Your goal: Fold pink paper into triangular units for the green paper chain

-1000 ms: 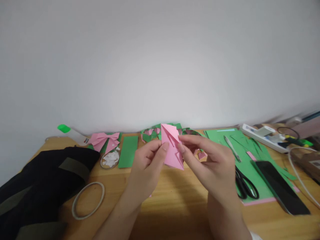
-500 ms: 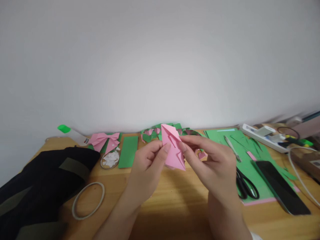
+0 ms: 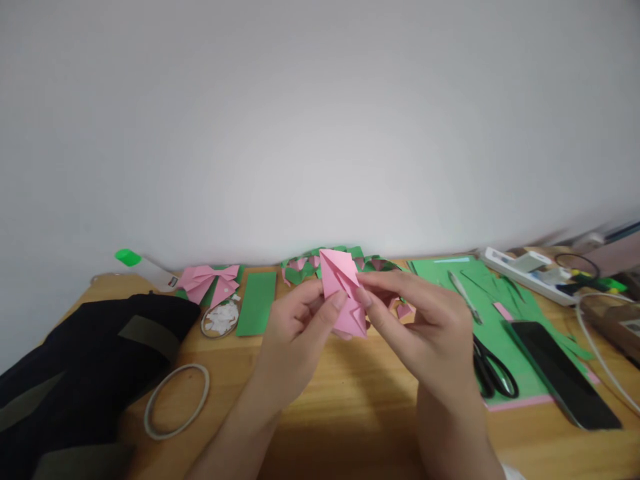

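The folded pink paper (image 3: 338,272) is held above the wooden desk (image 3: 350,400). The left hand (image 3: 293,347) grips its 9 o'clock edge; the right hand (image 3: 435,327) pinches its 3 o'clock edge. Black-handled scissors (image 3: 484,377) lie at 4 o'clock from the paper.

Person's left-hand grip (image 3: 295,343) and right-hand grip (image 3: 433,333) both on folded pink paper (image 3: 334,268), raised over wooden tabletop (image 3: 350,427); left thumb flat on its face, right thumb and forefinger at right edge. Behind, green-and-pink paper chain (image 3: 300,264) by pale wall (image 3: 320,133), partly hidden. Off to left: pink bow (image 3: 200,283), white scraps (image 3: 221,319), green rectangle (image 3: 256,303), pale ring (image 3: 159,437), dark cloth (image 3: 100,340). Off to right: green sheets (image 3: 525,380) carrying pen-like tool (image 3: 465,297), black scissors (image 3: 486,377), dark phone (image 3: 565,373) overlapping them, white power strip (image 3: 550,291) beyond
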Demonstrator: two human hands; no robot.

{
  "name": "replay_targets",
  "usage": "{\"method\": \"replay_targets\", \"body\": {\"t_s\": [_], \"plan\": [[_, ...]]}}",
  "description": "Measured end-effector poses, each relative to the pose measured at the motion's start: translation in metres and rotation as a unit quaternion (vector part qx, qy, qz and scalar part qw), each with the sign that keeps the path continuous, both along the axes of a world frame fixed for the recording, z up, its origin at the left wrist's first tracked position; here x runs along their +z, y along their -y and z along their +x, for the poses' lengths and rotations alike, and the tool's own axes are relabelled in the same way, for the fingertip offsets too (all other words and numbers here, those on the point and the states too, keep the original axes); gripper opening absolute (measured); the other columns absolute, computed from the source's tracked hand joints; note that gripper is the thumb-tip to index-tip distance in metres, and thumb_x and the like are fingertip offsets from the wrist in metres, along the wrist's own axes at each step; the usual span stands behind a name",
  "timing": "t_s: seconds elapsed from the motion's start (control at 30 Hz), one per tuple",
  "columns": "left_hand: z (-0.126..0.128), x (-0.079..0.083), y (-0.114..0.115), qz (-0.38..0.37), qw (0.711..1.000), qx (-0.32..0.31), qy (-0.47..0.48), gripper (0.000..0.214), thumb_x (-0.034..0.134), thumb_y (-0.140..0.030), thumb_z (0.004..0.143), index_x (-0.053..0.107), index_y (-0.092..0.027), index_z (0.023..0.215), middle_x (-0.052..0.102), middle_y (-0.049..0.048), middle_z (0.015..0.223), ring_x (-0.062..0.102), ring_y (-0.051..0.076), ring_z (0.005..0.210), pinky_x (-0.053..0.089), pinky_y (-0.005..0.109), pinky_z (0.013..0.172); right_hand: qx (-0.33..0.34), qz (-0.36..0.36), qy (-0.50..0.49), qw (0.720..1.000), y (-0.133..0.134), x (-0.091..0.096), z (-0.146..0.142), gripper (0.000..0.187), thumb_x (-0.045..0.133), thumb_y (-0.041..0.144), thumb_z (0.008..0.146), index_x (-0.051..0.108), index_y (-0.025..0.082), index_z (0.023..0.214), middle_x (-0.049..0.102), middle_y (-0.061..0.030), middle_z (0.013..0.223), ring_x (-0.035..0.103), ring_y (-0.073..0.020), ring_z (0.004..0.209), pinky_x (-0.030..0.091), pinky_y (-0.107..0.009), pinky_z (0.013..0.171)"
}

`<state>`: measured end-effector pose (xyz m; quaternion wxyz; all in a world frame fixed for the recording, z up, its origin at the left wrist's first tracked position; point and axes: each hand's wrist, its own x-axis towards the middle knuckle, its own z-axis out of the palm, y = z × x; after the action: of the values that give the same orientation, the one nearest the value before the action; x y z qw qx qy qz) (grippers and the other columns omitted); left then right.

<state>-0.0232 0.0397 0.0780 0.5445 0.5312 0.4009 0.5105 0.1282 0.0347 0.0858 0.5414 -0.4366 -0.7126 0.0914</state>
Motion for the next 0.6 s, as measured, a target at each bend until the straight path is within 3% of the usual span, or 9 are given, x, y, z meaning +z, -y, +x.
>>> {"method": "replay_targets", "body": {"t_s": [0.33, 0.6], "plan": [[-0.0012, -0.0019, 0.0002, -0.019, 1.0, -0.014, 0.019, 0.01, 0.067, -0.026, 0.088, 0.076, -0.022, 0.089, 0.068, -0.0027, 0.071, 0.063, 0.011, 0.063, 0.054, 0.018, 0.056, -0.027, 0.014, 0.002, 1.0, 0.0013, -0.0012, -0.0008, 0.017, 0.067, 0.008, 0.083, 0.071, 0.022, 0.091, 0.075, 0.0022, 0.076, 0.062, -0.0087, 0.058, 0.052, -0.022, 0.054], [-0.0008, 0.0036, 0.0015, -0.009, 0.999, -0.039, 0.012, 0.016, 0.06, -0.025, 0.093, 0.076, -0.022, 0.089, 0.073, -0.0035, 0.074, 0.067, 0.008, 0.065, 0.055, 0.014, 0.06, -0.025, 0.012, -0.021, 0.999, 0.0021, -0.0003, -0.0003, 0.016, 0.066, 0.006, 0.083, 0.07, 0.021, 0.087, 0.072, 0.0032, 0.073, 0.061, -0.0078, 0.059, 0.049, -0.021, 0.054]]}}
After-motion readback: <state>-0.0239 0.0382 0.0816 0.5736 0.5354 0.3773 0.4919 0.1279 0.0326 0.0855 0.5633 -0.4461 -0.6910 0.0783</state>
